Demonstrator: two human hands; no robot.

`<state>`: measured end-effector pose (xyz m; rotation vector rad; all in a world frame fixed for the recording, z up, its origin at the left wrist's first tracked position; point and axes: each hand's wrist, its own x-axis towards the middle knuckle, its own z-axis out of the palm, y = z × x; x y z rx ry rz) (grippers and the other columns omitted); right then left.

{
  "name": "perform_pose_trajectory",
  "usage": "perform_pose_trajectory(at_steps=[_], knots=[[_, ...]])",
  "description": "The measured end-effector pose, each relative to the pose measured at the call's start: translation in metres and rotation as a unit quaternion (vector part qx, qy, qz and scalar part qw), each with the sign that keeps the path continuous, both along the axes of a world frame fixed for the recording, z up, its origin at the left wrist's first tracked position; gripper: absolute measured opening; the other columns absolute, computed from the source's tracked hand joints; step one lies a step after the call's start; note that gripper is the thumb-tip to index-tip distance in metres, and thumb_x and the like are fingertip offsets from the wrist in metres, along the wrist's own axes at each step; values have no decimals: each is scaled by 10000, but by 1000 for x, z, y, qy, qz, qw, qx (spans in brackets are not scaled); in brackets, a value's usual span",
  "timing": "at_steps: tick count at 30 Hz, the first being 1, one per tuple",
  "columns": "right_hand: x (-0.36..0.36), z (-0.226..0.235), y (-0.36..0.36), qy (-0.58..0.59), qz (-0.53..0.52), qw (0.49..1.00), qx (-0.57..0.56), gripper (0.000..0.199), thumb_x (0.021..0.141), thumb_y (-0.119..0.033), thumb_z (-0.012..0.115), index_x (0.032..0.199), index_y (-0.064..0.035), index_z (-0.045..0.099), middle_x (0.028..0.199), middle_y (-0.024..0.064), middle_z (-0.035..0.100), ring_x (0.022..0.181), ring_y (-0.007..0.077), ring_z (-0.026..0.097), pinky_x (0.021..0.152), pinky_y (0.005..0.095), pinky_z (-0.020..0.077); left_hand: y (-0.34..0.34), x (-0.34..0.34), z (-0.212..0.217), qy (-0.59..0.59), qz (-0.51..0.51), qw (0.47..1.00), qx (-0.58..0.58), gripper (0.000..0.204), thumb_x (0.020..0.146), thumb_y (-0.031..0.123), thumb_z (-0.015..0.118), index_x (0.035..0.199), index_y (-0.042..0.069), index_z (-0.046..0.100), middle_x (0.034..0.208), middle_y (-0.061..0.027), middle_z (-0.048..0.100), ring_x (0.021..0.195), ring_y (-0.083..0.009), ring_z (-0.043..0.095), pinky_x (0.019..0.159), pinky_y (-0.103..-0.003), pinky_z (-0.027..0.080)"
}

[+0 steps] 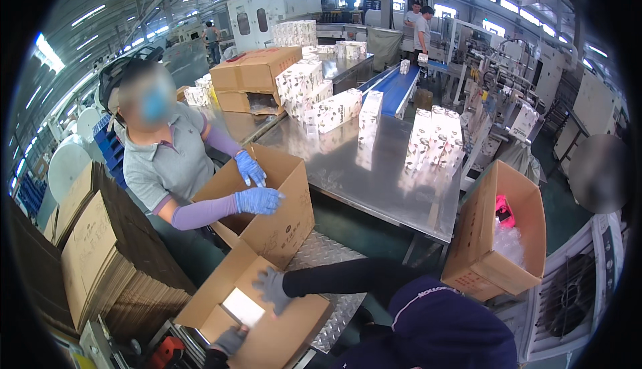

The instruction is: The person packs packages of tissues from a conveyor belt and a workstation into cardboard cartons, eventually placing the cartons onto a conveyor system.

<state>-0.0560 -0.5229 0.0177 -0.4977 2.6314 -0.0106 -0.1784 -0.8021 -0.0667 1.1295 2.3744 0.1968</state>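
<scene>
An open cardboard carton (294,319) lies tilted before me at the bottom middle, with a bright white rectangle (243,307) showing inside it. My right hand (273,289), in a grey glove, rests with spread fingers on the carton's inner wall beside that rectangle. At the carton's near left edge, my left hand (231,340), gloved in grey too, has its fingers bent over the cardboard. Directly beyond stands another open carton (284,218). A co-worker's blue-gloved hands (257,198) are above its opening.
Flattened cartons (110,262) are stacked at left. A metal table (374,185) carries upright white patterned packs (435,138) and a closed carton (256,68). A blue conveyor (394,88) runs behind. An open carton (498,235) with plastic wrap and a pink item stands at right, beside machinery.
</scene>
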Motion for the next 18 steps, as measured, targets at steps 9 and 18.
perform_pose_trajectory(at_steps=[9, 18], knots=[[26, -89, -1, 229, -225, 945, -56, 963, 818, -704, 461, 1527, -105, 206, 1552, 256, 177, 1439, 427, 138, 1063, 675, 151, 11, -61, 65, 394, 294, 869, -52, 518, 978, 391, 344, 813, 108, 745, 791, -150, 694, 750, -347, 664, 741, -477, 491], [34, -160, 41, 214, -442, 783, -383, 580, 939, -215, 534, 1423, 2, 299, 1160, 198, 566, 1035, 303, 554, 914, 407, 437, -11, 107, -2, 177, 440, 875, 97, 558, 906, 353, 464, 1424, 151, 417, 1246, -283, 428, 906, -453, 593, 716, -532, 512]])
